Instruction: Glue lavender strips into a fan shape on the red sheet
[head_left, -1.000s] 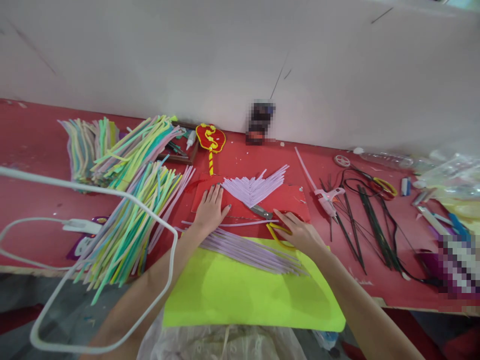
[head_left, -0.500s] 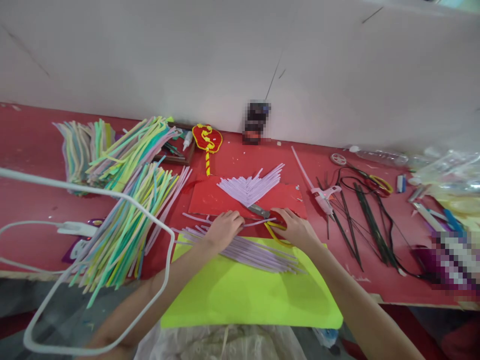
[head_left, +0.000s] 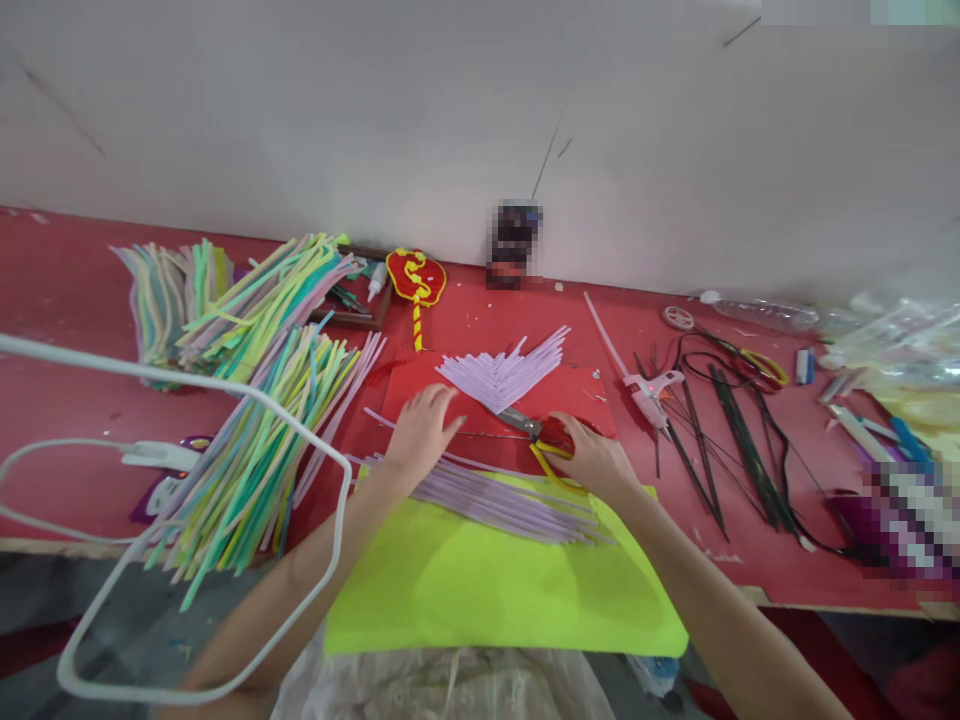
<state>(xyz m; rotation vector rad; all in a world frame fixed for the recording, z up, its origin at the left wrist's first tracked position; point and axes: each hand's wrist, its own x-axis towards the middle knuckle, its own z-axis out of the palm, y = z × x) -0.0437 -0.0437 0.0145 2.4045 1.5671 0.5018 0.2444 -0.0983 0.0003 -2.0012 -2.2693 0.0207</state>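
My left hand (head_left: 424,432) is over the left part of a red board (head_left: 405,385), its thumb spread away from the fingers. A lilac pipe cleaner (head_left: 379,418) pokes out to its left; whether the hand touches it is hidden. My right hand (head_left: 592,455) is closed around the yellow-handled scissors (head_left: 520,421), whose blades point left over the board. Lilac pipe cleaners set in a V-shaped fan (head_left: 499,380) lie on the board, just beyond the blade tips. A loose bundle of lilac pipe cleaners (head_left: 510,508) rests on a lime-green sheet (head_left: 502,590) nearer me.
Bundles of coloured pipe cleaners (head_left: 247,450) lie left, behind a white tubular frame (head_left: 341,520). A red and yellow fan-shaped ornament (head_left: 417,280) is at the back. To the right are a pink glue gun (head_left: 649,398), dark stems (head_left: 742,450) and other scissors (head_left: 763,368).
My left hand has shifted left and slightly away from me, its thumb now spread. The lilac pipe cleaner that stretched between the hands no longer reaches the scissors. The right hand stays put.
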